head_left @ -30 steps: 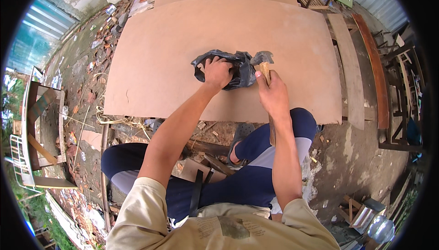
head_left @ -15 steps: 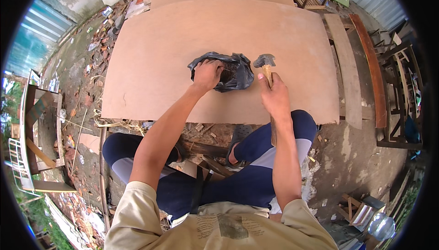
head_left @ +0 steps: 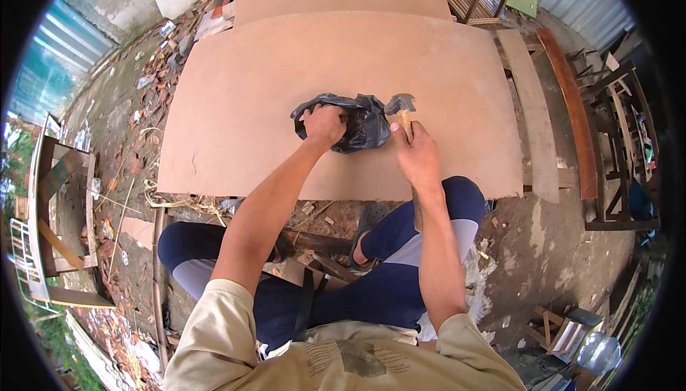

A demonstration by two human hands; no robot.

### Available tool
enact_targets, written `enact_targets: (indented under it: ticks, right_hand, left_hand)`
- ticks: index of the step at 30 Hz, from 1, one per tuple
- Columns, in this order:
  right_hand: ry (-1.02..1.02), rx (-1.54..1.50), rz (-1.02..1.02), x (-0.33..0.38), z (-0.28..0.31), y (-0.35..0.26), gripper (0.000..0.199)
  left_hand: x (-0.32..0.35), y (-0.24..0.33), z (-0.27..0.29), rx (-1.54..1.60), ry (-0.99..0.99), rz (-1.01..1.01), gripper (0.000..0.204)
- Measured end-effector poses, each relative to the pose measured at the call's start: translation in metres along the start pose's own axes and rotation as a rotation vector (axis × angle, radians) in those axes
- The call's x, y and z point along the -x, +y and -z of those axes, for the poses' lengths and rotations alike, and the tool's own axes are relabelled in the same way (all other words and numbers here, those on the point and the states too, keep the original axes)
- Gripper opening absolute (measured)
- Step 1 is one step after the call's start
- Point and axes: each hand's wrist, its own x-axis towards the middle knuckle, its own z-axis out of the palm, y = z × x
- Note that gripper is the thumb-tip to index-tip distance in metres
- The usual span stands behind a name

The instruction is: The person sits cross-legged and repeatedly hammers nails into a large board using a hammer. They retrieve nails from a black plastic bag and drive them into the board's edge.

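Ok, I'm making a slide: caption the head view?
Left hand at a black bag on a board, right hand gripping a hammer.

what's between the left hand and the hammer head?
Head view: the right part of the black plastic bag lies between the left hand and the hammer head. Whether bag and hammer head touch is unclear.

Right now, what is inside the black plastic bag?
Dark brownish, grainy-looking contents show in the open mouth of the black plastic bag, too small to identify. Whatever lies under the left hand and the folded plastic is covered.
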Motion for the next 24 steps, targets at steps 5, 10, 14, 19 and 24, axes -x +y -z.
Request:
enact_targets:
  ticks: [5,10,14,19,24]
  right_hand:
    - [-0.012,-0.012,-0.018,-0.001,0.0,0.001,0.043]
    - [-0.016,0.0,-0.024,-0.002,-0.001,0.0,0.042]
    - [-0.002,-0.019,-0.015,-0.002,-0.004,0.004,0.044]
    - [-0.002,-0.033,-0.031,-0.003,-0.002,0.006,0.045]
    - [0.002,-0.042,-0.029,-0.001,0.0,0.004,0.045]
  left_hand:
    - [-0.003,0.005,0.003,-0.022,-0.091,0.036,0.023]
    - [-0.004,0.007,-0.005,-0.006,-0.084,0.083,0.025]
    - [-0.007,0.015,-0.002,-0.03,-0.142,0.09,0.023]
    - [-0.01,0.016,0.005,0.075,-0.217,0.097,0.022]
    - [-0.017,-0.018,-0.001,0.313,-0.12,0.011,0.024]
